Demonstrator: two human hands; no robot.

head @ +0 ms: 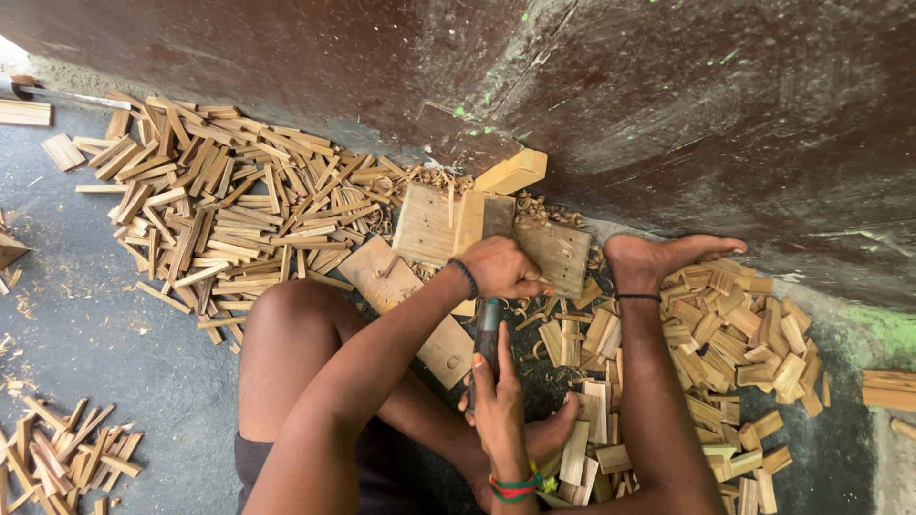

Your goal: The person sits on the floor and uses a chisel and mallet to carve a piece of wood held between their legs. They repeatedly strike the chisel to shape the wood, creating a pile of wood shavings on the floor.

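A person sits on a grey floor (114, 334) against a dark, stained wall (668, 105), legs folded, one bare foot (658, 257) resting beside the work. To the left a big heap of thin wooden slats (229, 210) spreads across the floor, with a smaller scatter of sticks (67, 458) in the lower left corner. To the right lies a pile of short cut wooden pieces (735, 343), and more of them crowd the space between the legs, close around the hands. Curled shavings (439, 178) lie near the wall. In the middle stands a set of flat wooden boards (429, 224), with a thicker block (513, 172) leaning at the wall behind them. The left hand (501, 267), a dark band on its wrist, is closed over a small wooden piece (477, 221) standing on the boards, fingers curled together on it. The right hand (496, 401), wearing coloured bangles, is wrapped around the handle of a dark tool (488, 329) that points up toward the left hand; its grip is clamped on the handle, just below the left hand and nearly touching it.
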